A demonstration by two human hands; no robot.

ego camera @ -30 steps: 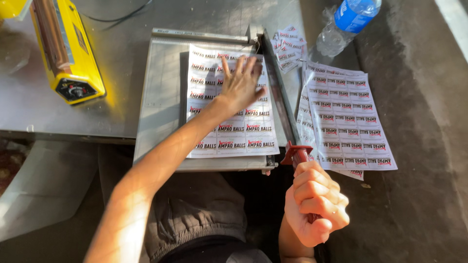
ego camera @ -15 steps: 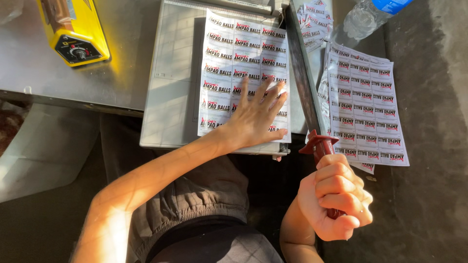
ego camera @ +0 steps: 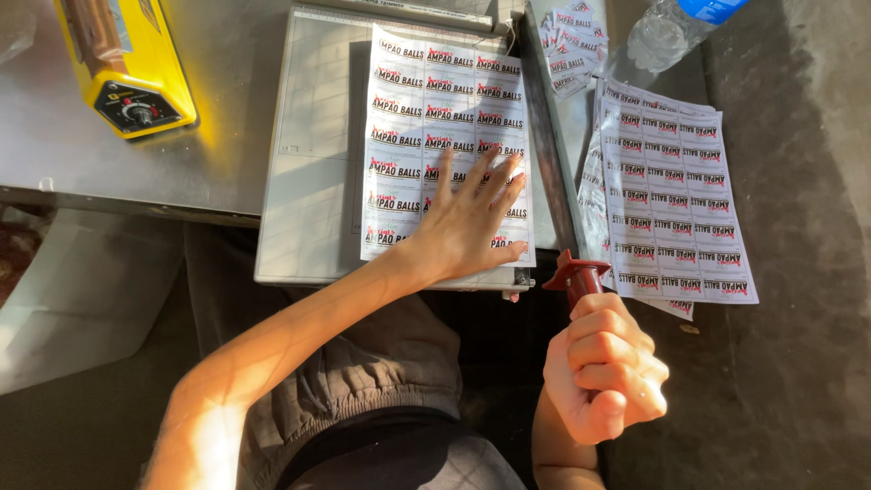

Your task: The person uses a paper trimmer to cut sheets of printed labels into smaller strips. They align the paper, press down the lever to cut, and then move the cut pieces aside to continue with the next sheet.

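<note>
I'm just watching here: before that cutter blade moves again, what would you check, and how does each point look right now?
1. Left hand flat on the label sheet, holding it down: ok.
2. Fingertips away from the blade arm: not ok, they lie close beside it.
3. Right hand closed firmly round the red handle: ok.
4. Sheet lying square on the cutter bed: ok, its edges look parallel with the bed's.
5. Cut line matching a gap between label columns: cannot tell, the hand covers part of that edge.
6. Stack of sheets at the right out of the blade's path: ok, it lies beside the cutter.
</note>
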